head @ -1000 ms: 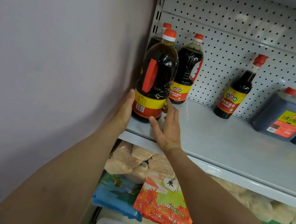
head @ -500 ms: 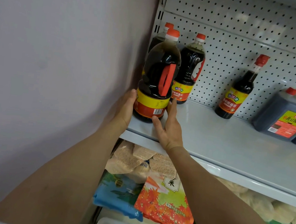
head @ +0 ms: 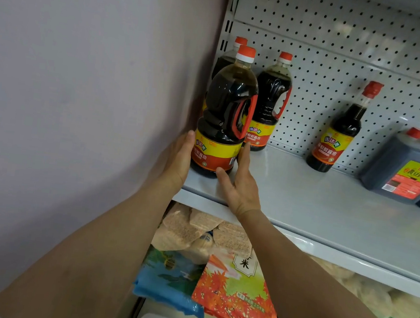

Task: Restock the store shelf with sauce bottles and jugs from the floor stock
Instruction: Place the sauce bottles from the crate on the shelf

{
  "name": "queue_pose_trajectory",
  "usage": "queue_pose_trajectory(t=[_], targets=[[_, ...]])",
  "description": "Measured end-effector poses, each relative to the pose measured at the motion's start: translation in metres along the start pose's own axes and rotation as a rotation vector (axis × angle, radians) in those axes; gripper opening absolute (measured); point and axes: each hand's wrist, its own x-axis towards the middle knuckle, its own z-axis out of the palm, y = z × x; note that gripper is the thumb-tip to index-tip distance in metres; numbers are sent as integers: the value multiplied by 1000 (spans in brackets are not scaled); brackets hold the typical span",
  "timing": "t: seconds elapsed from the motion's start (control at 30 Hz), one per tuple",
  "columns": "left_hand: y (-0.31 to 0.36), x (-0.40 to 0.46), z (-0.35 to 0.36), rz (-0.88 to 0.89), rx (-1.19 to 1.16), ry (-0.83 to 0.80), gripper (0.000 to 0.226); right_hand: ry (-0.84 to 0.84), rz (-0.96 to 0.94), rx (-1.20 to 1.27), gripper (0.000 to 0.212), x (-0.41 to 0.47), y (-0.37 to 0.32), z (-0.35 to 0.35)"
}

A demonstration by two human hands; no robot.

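Since a moment ago I've turned the front bottle [head: 224, 112] so its red handle, which faced me, now points right and the label shows forward, matching the bottle behind-right [head: 269, 105]. The grey shelf [head: 318, 199] is the biggest thing before me, mostly bare in the middle, which is why I'm filling the left corner against the wall [head: 79, 88] first. On the far right a dark jug [head: 405, 168] stands well apart, with a slim bottle [head: 339, 138] between it and my group. My bottle stands upright near the shelf's front edge, in front of another bottle [head: 227, 59] mostly hidden behind it. My left hand [head: 178, 160] cups its base from the wall side, fingers hidden behind it; my right hand [head: 240, 181] lies against the other side, fingers fairly straight, thumb touching the label, so I can twist without tipping it.
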Motion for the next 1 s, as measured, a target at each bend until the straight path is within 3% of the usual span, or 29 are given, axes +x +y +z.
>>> queue_pose_trajectory(t=[0.17, 0.3, 0.4, 0.53, 0.73, 1.0], targets=[[6, -5, 9, 54, 10, -111, 49, 129, -1, -11, 92, -4, 2, -1], [3, 0, 1, 85, 22, -55, 48, 44, 23, 10, 92, -2, 0, -3], [2, 1, 0, 75, 17, -52, 62, 23, 57, 10, 91, -2, -1, -3], [3, -3, 6, 98, 31, -143, 66, 144, 81, 45, 87, -5, 1, -1], [-1, 2, -2, 100, 88, -90, 59, 29, 116, 33, 86, -6, -1, -4], [-4, 4, -2, 106, 164, -73, 61, -108, 186, 16, 68, 0, -2, -8]])
